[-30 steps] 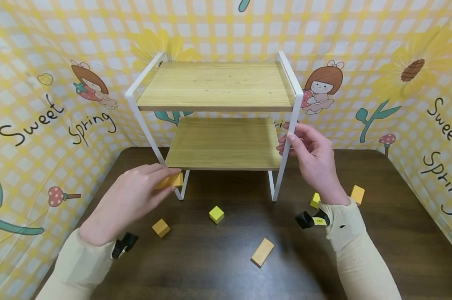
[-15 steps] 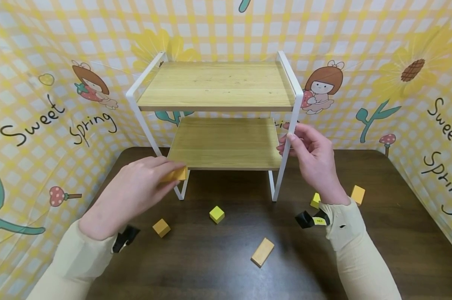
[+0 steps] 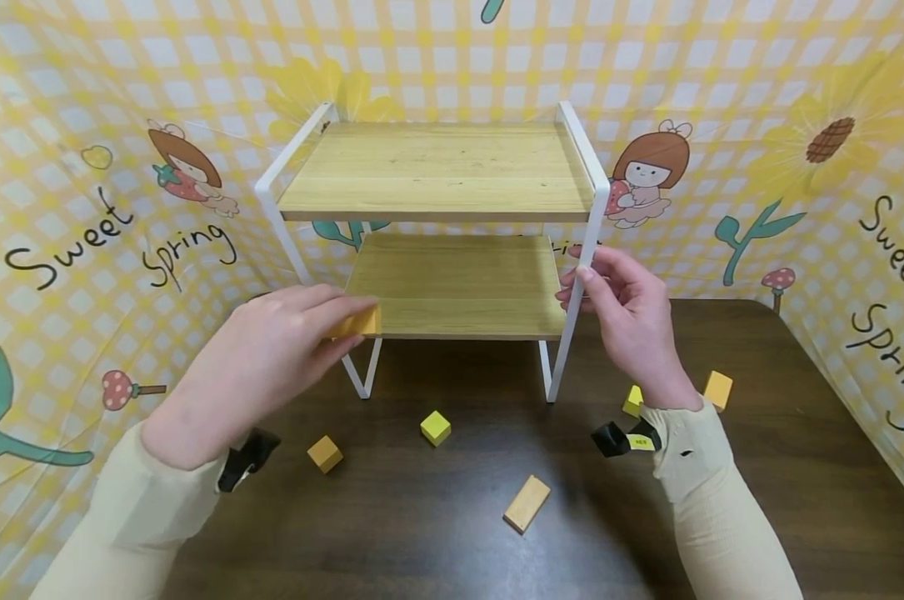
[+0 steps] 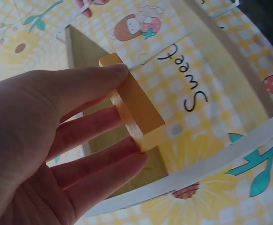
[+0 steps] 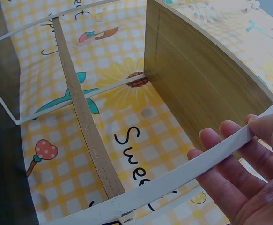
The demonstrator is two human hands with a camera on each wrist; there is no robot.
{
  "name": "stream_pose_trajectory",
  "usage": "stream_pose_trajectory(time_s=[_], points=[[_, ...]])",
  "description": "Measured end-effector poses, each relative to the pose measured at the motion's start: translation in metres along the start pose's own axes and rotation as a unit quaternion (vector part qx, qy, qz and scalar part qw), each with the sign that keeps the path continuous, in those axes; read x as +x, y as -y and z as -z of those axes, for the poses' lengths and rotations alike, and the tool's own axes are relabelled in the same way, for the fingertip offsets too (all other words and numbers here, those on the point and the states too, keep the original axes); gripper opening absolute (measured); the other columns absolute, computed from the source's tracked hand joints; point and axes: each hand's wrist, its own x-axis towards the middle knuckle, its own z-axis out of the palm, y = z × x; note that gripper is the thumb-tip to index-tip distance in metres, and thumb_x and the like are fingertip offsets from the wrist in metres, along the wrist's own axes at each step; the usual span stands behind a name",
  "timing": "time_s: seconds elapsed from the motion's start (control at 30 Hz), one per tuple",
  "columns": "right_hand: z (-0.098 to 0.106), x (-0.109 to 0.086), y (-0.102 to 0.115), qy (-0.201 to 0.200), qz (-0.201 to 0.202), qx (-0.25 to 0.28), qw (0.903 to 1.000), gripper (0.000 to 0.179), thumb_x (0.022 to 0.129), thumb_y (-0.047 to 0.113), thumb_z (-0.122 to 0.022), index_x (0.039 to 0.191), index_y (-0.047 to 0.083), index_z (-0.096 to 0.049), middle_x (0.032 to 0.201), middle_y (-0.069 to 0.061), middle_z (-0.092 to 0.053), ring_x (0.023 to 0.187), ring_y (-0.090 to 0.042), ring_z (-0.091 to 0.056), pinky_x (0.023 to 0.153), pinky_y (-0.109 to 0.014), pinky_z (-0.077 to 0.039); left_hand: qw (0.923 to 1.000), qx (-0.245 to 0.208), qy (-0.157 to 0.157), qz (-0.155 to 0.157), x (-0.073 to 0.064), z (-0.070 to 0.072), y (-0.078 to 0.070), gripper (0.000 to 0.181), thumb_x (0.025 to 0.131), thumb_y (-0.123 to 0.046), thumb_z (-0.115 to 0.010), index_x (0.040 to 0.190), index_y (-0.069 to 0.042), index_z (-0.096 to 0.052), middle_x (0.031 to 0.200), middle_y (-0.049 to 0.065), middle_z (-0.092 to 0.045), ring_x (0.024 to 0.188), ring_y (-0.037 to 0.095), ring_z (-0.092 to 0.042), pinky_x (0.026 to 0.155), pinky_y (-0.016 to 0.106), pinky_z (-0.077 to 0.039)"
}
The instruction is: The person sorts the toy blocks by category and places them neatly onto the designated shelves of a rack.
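The left hand (image 3: 272, 358) has risen and moved inward over the last second, bringing a glossy orange rectangular wooden block (image 3: 362, 322) up from below the front edge of the lower wood-grain board (image 3: 459, 279) to overlap that edge, as the head camera sees it, near its left end. The block is pinched between the thumb on one long side and the fingers on the other. For the work in hand, I judge that this height puts the block about level with the lower board; whether the two touch is hard to say, since the hand covers that corner.

The right hand (image 3: 631, 325) has stayed where it was, well apart from the left, with its thumb in front of the white front upright (image 3: 574, 300) and its fingers behind. That grip probably steadies the rack while the other hand carries. The upper wood-grain board (image 3: 444, 171) spans the frame above.

The loose pieces on the dark brown table (image 3: 422, 542) keep their places: a small orange block (image 3: 325, 454) at left, a yellow-green cube (image 3: 436, 428) near the middle, a pale tan oblong block (image 3: 526, 504) nearer the person, and, beside the right wrist, a bright yellow cube (image 3: 632, 401) and a light orange block (image 3: 717, 390).
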Motion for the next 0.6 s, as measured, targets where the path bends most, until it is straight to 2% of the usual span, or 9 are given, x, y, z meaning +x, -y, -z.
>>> stream_pose_trajectory(time_s=[0.4,0.6], points=[[0.000,0.000,-0.001,-0.003,0.002,0.005,1.0000,0.023,0.104,0.006,-0.060,0.124,-0.001,-0.068,0.095,-0.016,-0.071,0.079,-0.025,-0.074,0.076,-0.034,-0.063,0.9996,-0.002,-0.025,-0.016,0.023,0.024,-0.006,0.047,0.077,0.005,-0.086,0.121,-0.002,-0.073,0.109,0.010,-0.073,0.094,0.028,-0.072,0.078,0.048,-0.061],[0.000,0.000,-0.001,-0.002,0.003,0.010,0.9999,0.023,0.104,0.006,-0.060,0.125,0.000,-0.068,0.095,-0.017,-0.071,0.078,-0.025,-0.074,0.076,-0.035,-0.063,0.9990,-0.001,-0.036,-0.025,0.033,0.033,-0.008,0.045,0.079,0.006,-0.085,0.122,-0.001,-0.073,0.108,0.009,-0.073,0.091,0.029,-0.071,0.077,0.047,-0.061]])
